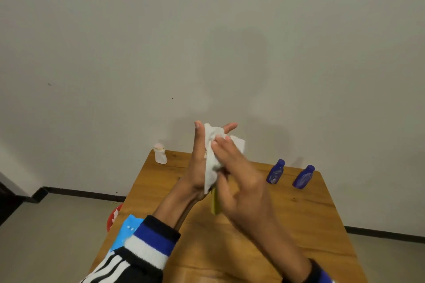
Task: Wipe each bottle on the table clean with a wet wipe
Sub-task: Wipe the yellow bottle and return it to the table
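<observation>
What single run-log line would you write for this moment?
stage: wiping | left hand: holds yellow-green bottle | right hand: presses wet wipe on it | waiting: white bottle, two blue bottles

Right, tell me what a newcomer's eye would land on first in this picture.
First, the two hands raised mid-frame above the wooden table: the left hand and right hand work a crumpled white wet wipe around a yellow-green bottle, mostly hidden between them. Next, two blue bottles stand at the table's far right, and a white bottle at its far left corner.
</observation>
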`<state>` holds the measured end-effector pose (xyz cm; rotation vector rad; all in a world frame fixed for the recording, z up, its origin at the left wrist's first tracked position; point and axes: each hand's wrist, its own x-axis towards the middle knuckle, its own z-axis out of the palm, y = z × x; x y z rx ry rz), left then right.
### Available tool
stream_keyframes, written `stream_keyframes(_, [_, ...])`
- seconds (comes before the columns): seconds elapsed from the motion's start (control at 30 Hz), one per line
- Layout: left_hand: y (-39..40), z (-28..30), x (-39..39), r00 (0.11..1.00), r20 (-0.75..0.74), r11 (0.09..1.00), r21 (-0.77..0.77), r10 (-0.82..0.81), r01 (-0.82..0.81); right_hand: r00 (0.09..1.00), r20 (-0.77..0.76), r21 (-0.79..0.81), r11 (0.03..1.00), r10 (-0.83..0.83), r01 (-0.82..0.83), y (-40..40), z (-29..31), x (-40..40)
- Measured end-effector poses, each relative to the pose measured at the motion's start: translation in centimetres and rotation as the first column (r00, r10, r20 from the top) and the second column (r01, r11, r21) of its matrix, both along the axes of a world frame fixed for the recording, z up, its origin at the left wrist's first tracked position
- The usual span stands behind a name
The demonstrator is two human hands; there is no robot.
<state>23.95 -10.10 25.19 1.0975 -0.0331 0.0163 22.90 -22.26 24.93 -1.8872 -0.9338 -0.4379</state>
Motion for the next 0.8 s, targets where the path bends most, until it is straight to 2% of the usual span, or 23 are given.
stream_keyframes(0.1, [0.5,-0.1,0.4,0.999,-0.005,0.995,-0.086,0.04,-0.04,0.99,-0.133,0.123,0.991,-0.045,0.061,1.5,-2.5,-2.9])
stream_keyframes(0.23, [2.0,0.5,0.7,0.995,-0.043,0.972,-0.215,0.091,-0.098,0.987,-0.153,0.078,0.996,-0.038,0.05,0.9,-5.0,-3.8])
stream_keyframes(0.33, [2.7,0.4,0.7,0.993,-0.085,0.955,-0.277,0.086,-0.107,0.983,-0.172,0.11,0.99,-0.071,0.091,-0.4,-4.3,-2.5])
stream_keyframes(0.4, [2.8,0.4,0.6,0.996,-0.08,0.944,-0.326,0.026,-0.05,0.958,-0.267,0.172,0.973,-0.105,0.154,-1.1,-2.7,-1.2])
stream_keyframes(0.47, [2.7,0.3,0.5,0.997,-0.074,0.941,-0.339,-0.016,-0.01,0.86,-0.51,0.309,0.933,-0.003,0.187,-1.7,-0.7,0.1])
stream_keyframes(0.53, [2.2,0.2,0.5,0.996,-0.094,0.945,-0.327,-0.013,-0.018,0.635,-0.724,0.456,0.877,0.269,0.149,-2.0,0.7,0.8])
stream_keyframes(0.57, [1.8,0.2,0.6,0.994,-0.105,0.948,-0.317,-0.013,-0.021,0.533,-0.768,0.485,0.866,0.355,0.121,-2.0,1.1,0.8])
stream_keyframes(0.6, [1.5,0.3,0.7,0.994,-0.112,0.95,-0.31,-0.004,-0.031,0.475,-0.793,0.475,0.875,0.382,0.091,-1.9,1.3,0.6])
stream_keyframes(0.63, [1.2,0.5,0.9,0.994,-0.112,0.949,-0.31,0.012,-0.047,0.456,-0.81,0.443,0.894,0.37,0.063,-1.7,1.4,0.3])
stream_keyframes(0.73, [1.6,1.1,1.4,0.989,-0.128,0.937,-0.33,0.078,-0.117,0.467,-0.84,0.316,0.949,0.275,0.009,-1.8,1.2,-0.1])
stream_keyframes(0.8, [2.5,1.1,1.5,0.986,-0.126,0.927,-0.345,0.113,-0.15,0.517,-0.836,0.179,0.982,0.187,-0.066,-2.6,1.3,0.2])
